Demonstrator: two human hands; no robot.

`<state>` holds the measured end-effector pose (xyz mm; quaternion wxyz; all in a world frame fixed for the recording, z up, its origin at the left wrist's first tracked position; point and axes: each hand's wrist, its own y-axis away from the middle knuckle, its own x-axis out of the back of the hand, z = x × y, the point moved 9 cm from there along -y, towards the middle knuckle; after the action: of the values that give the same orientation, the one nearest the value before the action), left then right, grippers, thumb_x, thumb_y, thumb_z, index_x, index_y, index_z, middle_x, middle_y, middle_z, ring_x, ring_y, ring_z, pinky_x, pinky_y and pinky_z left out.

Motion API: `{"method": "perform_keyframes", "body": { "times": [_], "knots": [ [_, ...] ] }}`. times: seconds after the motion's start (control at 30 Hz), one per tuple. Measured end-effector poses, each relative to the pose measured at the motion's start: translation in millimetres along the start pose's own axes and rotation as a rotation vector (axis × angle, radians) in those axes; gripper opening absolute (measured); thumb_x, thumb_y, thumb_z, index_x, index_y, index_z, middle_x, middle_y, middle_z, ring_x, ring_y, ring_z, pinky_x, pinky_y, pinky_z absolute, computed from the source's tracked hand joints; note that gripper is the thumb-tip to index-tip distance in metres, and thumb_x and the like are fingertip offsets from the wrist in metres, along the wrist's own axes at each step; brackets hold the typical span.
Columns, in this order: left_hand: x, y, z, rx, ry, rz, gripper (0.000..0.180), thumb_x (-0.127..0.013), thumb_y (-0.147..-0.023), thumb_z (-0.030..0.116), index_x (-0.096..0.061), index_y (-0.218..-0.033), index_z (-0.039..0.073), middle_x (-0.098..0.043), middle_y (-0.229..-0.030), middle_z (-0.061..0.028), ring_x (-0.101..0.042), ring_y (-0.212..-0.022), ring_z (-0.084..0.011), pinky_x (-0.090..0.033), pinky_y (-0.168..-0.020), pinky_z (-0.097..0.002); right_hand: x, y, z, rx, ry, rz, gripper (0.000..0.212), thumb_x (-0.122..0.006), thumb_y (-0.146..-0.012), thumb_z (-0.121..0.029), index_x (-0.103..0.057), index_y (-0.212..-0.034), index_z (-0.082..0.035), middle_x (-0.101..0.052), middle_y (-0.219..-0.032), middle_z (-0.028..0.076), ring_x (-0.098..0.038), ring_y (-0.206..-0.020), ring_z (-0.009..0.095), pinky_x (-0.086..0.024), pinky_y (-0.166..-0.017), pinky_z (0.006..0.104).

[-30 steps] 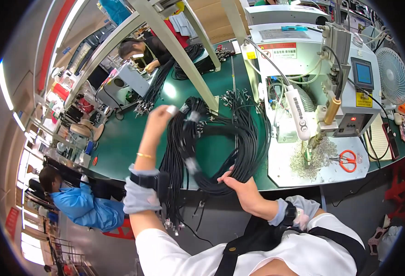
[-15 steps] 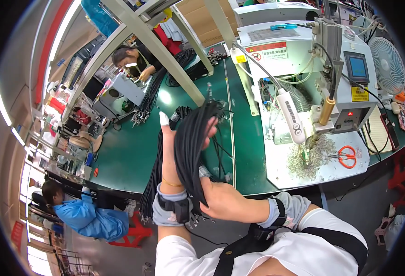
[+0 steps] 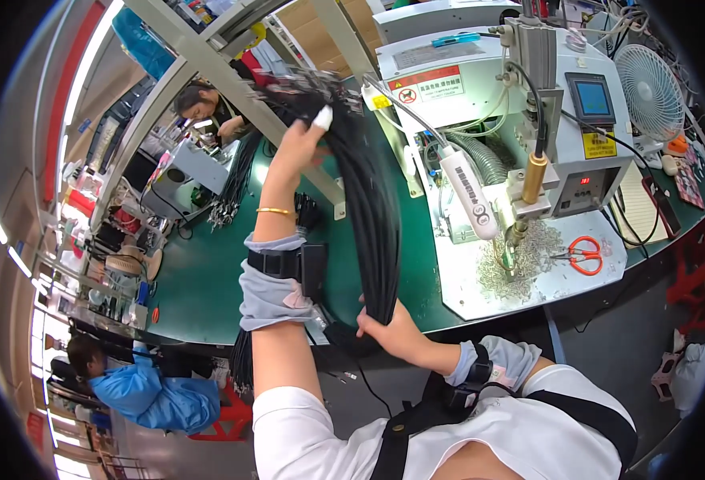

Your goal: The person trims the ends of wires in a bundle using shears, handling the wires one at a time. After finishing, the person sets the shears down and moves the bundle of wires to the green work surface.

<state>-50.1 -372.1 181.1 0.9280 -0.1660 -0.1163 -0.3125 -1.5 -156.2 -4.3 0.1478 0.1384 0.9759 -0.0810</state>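
A thick bundle of black cables (image 3: 375, 232) hangs lengthwise between my hands above the green bench. Raised and stretched forward, my left hand (image 3: 295, 154) is closed round its upper end, a white cover on one digit. Metal-tipped cable ends fan out past that hand, smeared by motion. Close to my body, my right hand (image 3: 396, 330) wraps round the bundle's lower part. The fingers behind the cables are partly hidden. More black cables (image 3: 242, 360) droop over the bench's front edge beside my left forearm.
On the right stands a white bench machine (image 3: 448, 60), its base plate (image 3: 464, 296) strewn with small metal pieces (image 3: 488, 280). Orange-handled scissors (image 3: 584, 256) lie there. A metal frame post (image 3: 248, 92) rises near my left hand. Two co-workers sit to the left.
My left hand has swung up and forward, lifting the cables' upper end. My right hand has moved slightly right and up, and the bundle is now stretched longer between both hands.
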Motion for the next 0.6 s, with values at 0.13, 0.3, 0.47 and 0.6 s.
{"method": "perform_keyframes", "body": {
  "times": [0.13, 0.3, 0.47, 0.6],
  "knots": [
    [73.2, 15.1, -81.6, 0.119, -0.726, 0.137, 0.042, -0.058, -0.074, 0.032, -0.058, -0.093, -0.005, -0.062, -0.086, -0.0170, -0.059, -0.086, -0.0316, -0.045, -0.075, -0.0356, 24.4, -18.9, 30.5, -0.269, -0.412, 0.134, 0.022, -0.056, -0.080, -0.011, -0.045, -0.097, -0.003, -0.054, -0.075, 0.006, -0.058, -0.067, 0.017, -0.046, -0.066, 0.0308],
    [111.0, 107.7, -218.4, 0.378, -0.822, -0.009, 0.064, -0.065, -0.071, 0.033, -0.043, -0.117, -0.005, -0.052, -0.109, -0.0240, -0.054, -0.097, -0.0315, -0.041, -0.084, -0.0384, 7.5, -17.1, 66.8, -0.445, -0.626, 0.058, 0.030, -0.057, -0.082, -0.018, -0.045, -0.106, -0.003, -0.058, -0.087, 0.007, -0.058, -0.081, 0.018, -0.046, -0.075, 0.0308],
    [113.3, 136.5, -171.5, 0.003, -1.316, 0.313, 0.057, -0.069, -0.067, 0.028, -0.048, -0.112, 0.001, -0.055, -0.103, -0.0193, -0.053, -0.093, -0.0339, -0.042, -0.082, -0.0376, -39.5, 15.0, 63.8, -0.810, -0.513, -0.382, 0.042, -0.054, -0.085, -0.029, -0.043, -0.116, -0.003, -0.058, -0.101, 0.010, -0.057, -0.093, 0.018, -0.045, -0.079, 0.0303],
    [60.1, 135.8, -93.8, -0.334, -1.452, 0.395, 0.040, -0.069, -0.065, 0.025, -0.057, -0.097, 0.003, -0.057, -0.094, -0.0133, -0.054, -0.086, -0.0300, -0.043, -0.075, -0.0378, -25.3, 70.7, 46.3, -0.866, -0.127, -0.808, 0.047, -0.049, -0.087, -0.034, -0.043, -0.121, -0.003, -0.056, -0.111, 0.011, -0.055, -0.100, 0.018, -0.044, -0.082, 0.0282]
  ]
}}
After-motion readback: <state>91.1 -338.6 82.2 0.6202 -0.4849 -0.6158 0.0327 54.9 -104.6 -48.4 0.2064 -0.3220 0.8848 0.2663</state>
